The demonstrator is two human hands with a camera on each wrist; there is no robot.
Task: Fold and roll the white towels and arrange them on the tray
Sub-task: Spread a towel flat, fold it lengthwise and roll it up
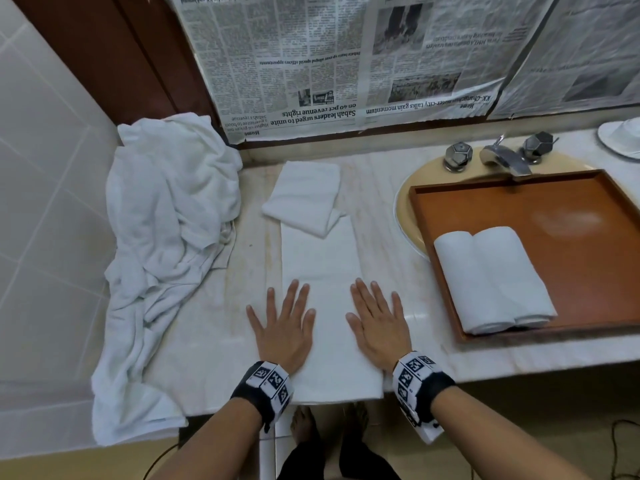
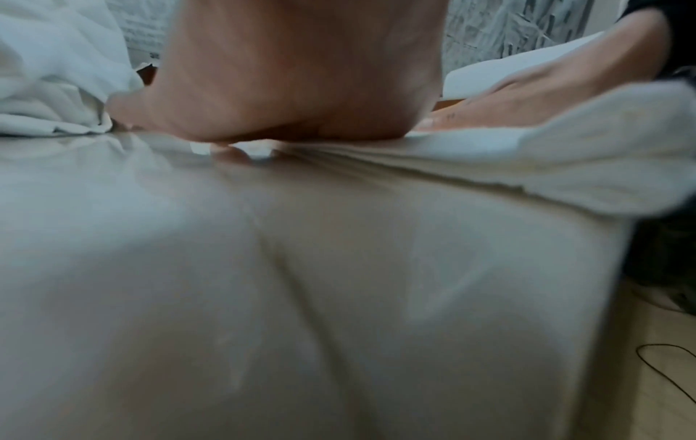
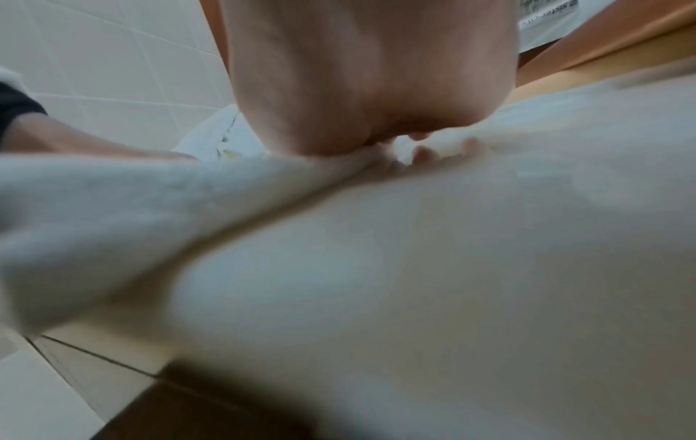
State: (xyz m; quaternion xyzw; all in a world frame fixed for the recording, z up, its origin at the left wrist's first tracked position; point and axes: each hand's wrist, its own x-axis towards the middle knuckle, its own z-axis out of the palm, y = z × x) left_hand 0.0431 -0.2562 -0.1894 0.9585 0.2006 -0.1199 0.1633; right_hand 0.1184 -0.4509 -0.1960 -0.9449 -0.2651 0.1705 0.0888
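Observation:
A white towel folded into a long narrow strip lies lengthwise on the marble counter. My left hand lies flat on its near left edge, fingers spread. My right hand lies flat on its near right edge, also spread. A second folded white towel rests across the strip's far end. Two rolled white towels lie side by side in the brown tray at the right. Both wrist views show only a palm heel pressed on white cloth.
A heap of crumpled white towels fills the counter's left end and hangs over the front edge. The tray sits over the sink, under the tap. Newspaper covers the wall behind. A white dish stands far right.

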